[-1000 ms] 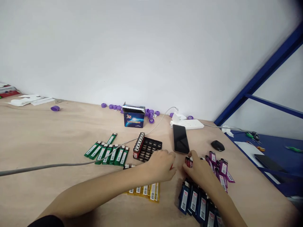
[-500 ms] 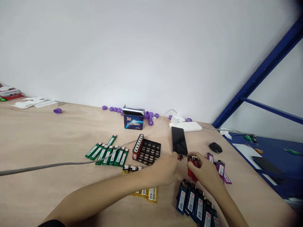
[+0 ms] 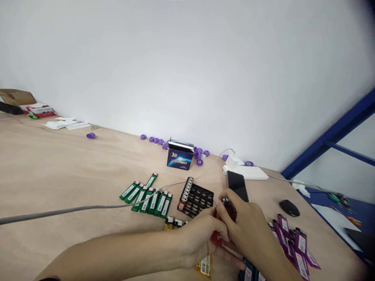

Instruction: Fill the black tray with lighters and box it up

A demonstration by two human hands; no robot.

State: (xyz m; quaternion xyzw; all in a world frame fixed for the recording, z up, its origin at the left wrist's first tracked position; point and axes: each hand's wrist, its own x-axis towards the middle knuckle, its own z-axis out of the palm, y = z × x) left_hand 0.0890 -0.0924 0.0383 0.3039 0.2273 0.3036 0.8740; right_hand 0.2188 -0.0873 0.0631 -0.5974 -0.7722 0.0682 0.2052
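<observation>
My left hand (image 3: 202,234) has its fingers curled round a red lighter (image 3: 216,238), whose end shows below them. Against it, my right hand (image 3: 246,218) grips more lighters (image 3: 229,208) with dark and metal tops. Just beyond both hands lies a black grid tray (image 3: 197,201), with a row of red lighters (image 3: 181,205) standing along its left side. Green lighters (image 3: 154,201) lie left of the tray. Yellow lighters (image 3: 204,266) and blue lighters (image 3: 249,271) are partly hidden under my hands and forearms. Purple lighters (image 3: 300,242) lie to the right.
Behind the tray stands a blue lighter box (image 3: 180,158) among purple caps (image 3: 199,162). A phone (image 3: 236,185), a white power strip (image 3: 247,171) and a black mouse (image 3: 289,208) are at the right. A grey cable (image 3: 73,210) crosses the left side.
My hands have come together, and the red lighters that my right hand held apart are now between them. The view has shifted, so the table's things appear further right.
</observation>
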